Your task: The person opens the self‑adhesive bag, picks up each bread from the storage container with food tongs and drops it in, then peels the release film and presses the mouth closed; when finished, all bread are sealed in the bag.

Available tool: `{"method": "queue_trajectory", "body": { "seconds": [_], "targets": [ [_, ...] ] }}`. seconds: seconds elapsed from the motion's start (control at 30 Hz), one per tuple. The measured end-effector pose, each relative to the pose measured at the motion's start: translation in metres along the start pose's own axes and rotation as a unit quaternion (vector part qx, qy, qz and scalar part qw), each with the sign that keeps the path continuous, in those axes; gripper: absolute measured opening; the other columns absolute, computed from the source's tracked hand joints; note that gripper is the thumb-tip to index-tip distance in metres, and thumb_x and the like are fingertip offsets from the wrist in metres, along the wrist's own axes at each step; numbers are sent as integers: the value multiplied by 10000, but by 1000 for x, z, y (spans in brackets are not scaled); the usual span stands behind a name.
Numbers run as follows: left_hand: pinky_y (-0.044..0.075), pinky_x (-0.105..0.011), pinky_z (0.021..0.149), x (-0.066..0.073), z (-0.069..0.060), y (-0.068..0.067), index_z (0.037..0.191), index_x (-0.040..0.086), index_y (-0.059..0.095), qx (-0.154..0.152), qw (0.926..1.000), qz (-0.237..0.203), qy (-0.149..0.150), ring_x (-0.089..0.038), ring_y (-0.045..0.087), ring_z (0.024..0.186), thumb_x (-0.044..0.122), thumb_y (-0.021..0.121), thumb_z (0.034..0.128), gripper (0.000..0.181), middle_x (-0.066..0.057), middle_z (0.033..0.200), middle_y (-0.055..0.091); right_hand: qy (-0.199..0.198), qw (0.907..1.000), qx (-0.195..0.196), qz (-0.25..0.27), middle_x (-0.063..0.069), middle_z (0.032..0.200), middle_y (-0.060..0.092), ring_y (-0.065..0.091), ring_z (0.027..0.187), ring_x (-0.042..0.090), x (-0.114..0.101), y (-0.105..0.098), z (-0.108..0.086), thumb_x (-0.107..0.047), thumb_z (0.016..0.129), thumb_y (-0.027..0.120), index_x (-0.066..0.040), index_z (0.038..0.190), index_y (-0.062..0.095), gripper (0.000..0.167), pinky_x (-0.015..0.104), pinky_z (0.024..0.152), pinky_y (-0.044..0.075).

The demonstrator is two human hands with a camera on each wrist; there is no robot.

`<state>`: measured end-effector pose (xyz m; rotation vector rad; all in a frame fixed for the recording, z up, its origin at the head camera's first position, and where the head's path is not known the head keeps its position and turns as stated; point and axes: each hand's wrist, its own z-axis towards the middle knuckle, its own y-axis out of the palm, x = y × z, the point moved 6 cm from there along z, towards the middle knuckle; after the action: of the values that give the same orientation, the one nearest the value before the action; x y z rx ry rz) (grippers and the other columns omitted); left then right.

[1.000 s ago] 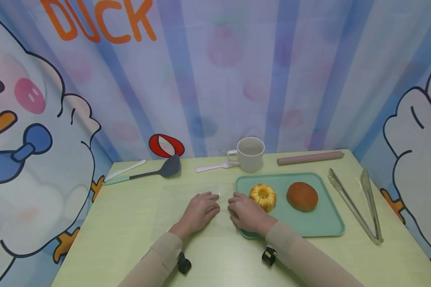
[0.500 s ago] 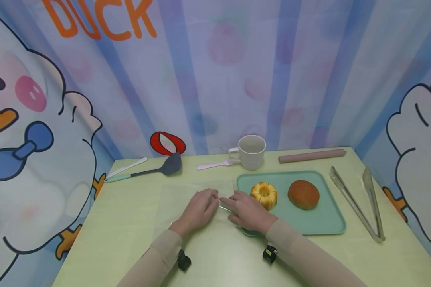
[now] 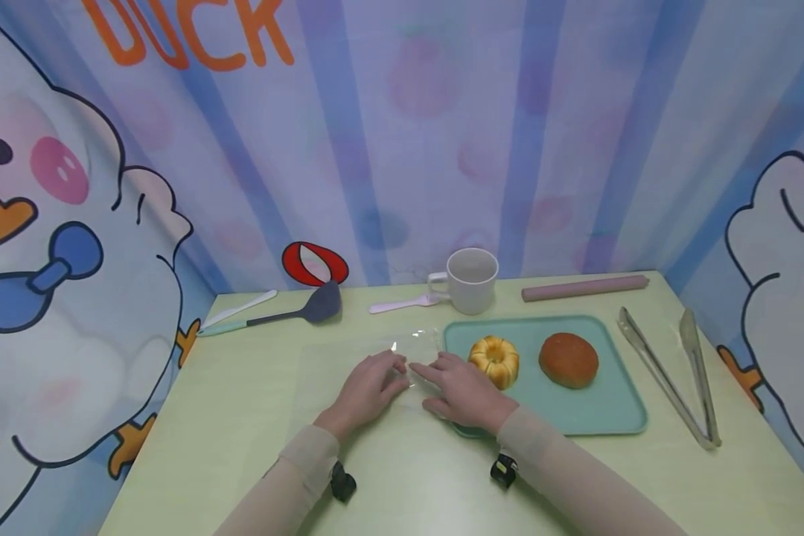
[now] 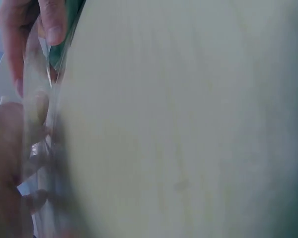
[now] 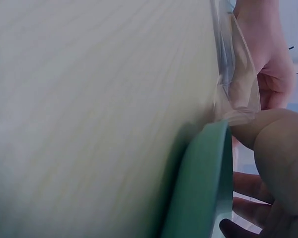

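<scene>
Our right hand (image 3: 472, 394) has straightened its index finger toward our left hand (image 3: 368, 388).
Our left fingers pinch the clear bag (image 3: 335, 361) at nine o'clock from the tray (image 3: 576, 417), probably to steady the thin film; our right fingers grip nothing, resting against it with thumb and index spread, perhaps to part its layers.

Plastic film (image 3: 338, 359) lies left of the tray (image 3: 576, 413), tongs (image 3: 703, 394) right.

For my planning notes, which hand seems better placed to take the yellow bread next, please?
Probably the right hand: it is by the tray, beside the yellow bread; the left hand is farther away.
</scene>
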<state>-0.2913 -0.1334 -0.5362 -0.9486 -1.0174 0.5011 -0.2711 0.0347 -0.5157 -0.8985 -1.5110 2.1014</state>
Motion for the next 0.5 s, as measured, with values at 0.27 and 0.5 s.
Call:
{"method": "queue_trajectory", "body": {
  "seconds": [0.27, 0.5],
  "targets": [
    [506, -469, 1091, -2, -2, -2, 1072, 137, 716, 227, 9995, 91, -209, -296, 652, 1269, 277, 740, 998, 159, -66, 1270, 721, 12, 10000, 76, -19, 93, 1202, 724, 658, 1125, 294, -3, -4, 0, -434, 970, 747, -122, 1497, 586, 633, 463, 852, 599],
    [479, -471, 1123, 1, -3, -6, 1034, 148, 690, 401, 9991, 110, -96, -305, 633, 1291, 204, 736, 998, 81, -73, 1244, 719, -57, 9997, 151, -181, 73, 1143, 704, 631, 1025, 224, -5, -4, 0, -450, 953, 760, -104, 1438, 639, 607, 397, 767, 583]
  ]
}}
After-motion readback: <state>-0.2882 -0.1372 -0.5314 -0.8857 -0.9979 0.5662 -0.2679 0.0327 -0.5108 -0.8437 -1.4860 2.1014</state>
